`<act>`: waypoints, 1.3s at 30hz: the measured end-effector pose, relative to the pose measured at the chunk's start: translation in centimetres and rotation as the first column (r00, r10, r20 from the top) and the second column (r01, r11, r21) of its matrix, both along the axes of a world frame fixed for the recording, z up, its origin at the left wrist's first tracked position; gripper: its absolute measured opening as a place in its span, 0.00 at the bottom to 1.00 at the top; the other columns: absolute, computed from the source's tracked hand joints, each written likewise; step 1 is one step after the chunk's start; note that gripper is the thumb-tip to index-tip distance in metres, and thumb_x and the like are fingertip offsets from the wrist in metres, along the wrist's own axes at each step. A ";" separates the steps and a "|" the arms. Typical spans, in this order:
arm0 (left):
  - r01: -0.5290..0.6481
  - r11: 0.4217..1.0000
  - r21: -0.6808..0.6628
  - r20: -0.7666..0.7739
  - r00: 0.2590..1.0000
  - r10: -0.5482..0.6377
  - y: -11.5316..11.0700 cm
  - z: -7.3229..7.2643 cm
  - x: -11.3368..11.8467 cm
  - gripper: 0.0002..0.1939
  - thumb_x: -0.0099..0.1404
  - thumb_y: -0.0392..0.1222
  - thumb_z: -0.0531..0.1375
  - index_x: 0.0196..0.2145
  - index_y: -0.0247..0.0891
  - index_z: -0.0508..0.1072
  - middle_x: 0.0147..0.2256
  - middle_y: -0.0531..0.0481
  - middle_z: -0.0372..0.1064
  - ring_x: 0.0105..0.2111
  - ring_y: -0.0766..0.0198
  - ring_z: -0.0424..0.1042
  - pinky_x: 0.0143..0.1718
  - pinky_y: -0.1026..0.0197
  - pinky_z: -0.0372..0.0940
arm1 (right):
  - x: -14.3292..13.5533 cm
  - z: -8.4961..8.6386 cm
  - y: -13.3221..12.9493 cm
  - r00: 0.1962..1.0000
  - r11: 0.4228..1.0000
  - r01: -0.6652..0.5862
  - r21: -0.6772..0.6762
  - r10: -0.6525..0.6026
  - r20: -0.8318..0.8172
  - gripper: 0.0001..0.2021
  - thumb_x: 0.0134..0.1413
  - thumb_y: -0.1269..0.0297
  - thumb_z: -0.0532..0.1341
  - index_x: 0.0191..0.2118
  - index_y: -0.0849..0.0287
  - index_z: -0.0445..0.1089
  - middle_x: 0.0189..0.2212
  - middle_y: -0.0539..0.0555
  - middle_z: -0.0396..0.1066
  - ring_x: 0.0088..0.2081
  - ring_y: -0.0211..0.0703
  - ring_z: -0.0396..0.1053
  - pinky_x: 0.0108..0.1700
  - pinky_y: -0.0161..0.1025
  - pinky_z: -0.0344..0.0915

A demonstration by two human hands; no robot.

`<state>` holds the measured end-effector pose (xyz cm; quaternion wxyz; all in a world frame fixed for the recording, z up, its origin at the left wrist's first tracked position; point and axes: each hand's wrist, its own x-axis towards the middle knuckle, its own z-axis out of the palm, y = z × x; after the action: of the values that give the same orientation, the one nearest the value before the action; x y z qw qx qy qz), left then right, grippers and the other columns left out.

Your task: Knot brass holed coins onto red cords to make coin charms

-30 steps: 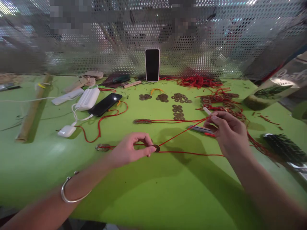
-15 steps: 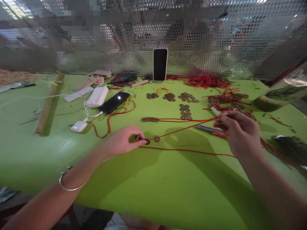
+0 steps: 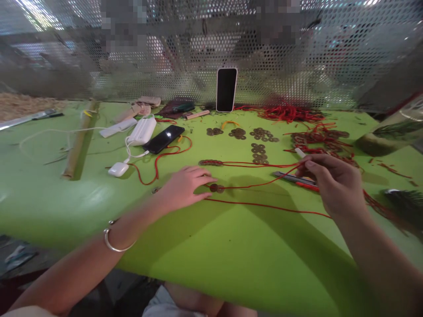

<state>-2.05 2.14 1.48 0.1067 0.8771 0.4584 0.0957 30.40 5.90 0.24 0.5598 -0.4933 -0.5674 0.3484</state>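
Observation:
My left hand (image 3: pixel 188 187) hovers low over the green table, thumb and fingers apart. Just off its fingertips, a dark round coin with a hole (image 3: pixel 214 188) overlaps a lighter coin (image 3: pixel 220 189). From these coins a red cord (image 3: pixel 249 186) runs right, slightly slack, to my right hand (image 3: pixel 333 182), which pinches it between thumb and forefinger. Above lies a row of overlapping coins (image 3: pixel 210 163) bound with red cord, its two strands leading toward my right hand. Another strand (image 3: pixel 267 204) stretches along the table nearer to me. Part of another coin (image 3: pixel 155 190) shows behind my left wrist.
Small coin clusters (image 3: pixel 259 153) lie beyond the cords. A utility knife (image 3: pixel 295 178) rests beside my right hand. Behind are a red cord heap (image 3: pixel 287 113) and a propped phone (image 3: pixel 226 90). At left are another phone (image 3: pixel 164 139), a power bank (image 3: pixel 142 131) and a bamboo stick (image 3: pixel 79 143).
My left hand has let go of the dark coin and spread its fingers. That coin now lies against the lighter one, and the cord has slackened. My right hand keeps its pinch.

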 end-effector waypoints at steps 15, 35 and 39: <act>0.017 1.000 0.012 0.126 0.992 -0.019 0.4 -0.8 0.5 0.13 0.62 0.48 0.59 0.40 0.39 0.76 0.39 0.46 0.75 0.40 0.56 0.72 0.45 0.53 0.63 | 5.2 0.7 -4.3 0.547 0.967 0.060 0.248 -0.240 0.802 0.09 0.50 0.65 0.60 0.39 0.56 0.73 0.33 0.52 0.73 0.28 0.41 0.69 0.33 0.39 0.66; -0.040 0.980 -0.197 0.443 0.888 0.125 -0.1 -0.7 -0.4 0.13 0.60 0.48 0.62 0.40 0.39 0.76 0.39 0.50 0.77 0.38 0.61 0.74 0.44 0.60 0.67 | -6.0 5.5 -6.6 0.669 0.715 -0.617 -0.327 0.696 0.260 0.10 0.59 0.66 0.55 0.36 0.57 0.75 0.31 0.53 0.73 0.33 0.37 0.71 0.35 0.31 0.68; -0.002 0.988 -0.153 0.491 0.867 0.077 -0.6 -0.9 -0.5 0.11 0.61 0.46 0.62 0.40 0.40 0.75 0.37 0.51 0.77 0.36 0.63 0.74 0.41 0.61 0.67 | -9.3 4.5 -4.6 0.760 0.747 -0.572 -0.338 0.638 0.124 0.10 0.53 0.59 0.62 0.38 0.58 0.76 0.31 0.54 0.76 0.34 0.40 0.73 0.37 0.35 0.70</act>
<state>-2.53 1.58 0.60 0.2833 0.8032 0.4393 0.2855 21.13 1.35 4.75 0.2698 -0.3921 -0.7030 0.5285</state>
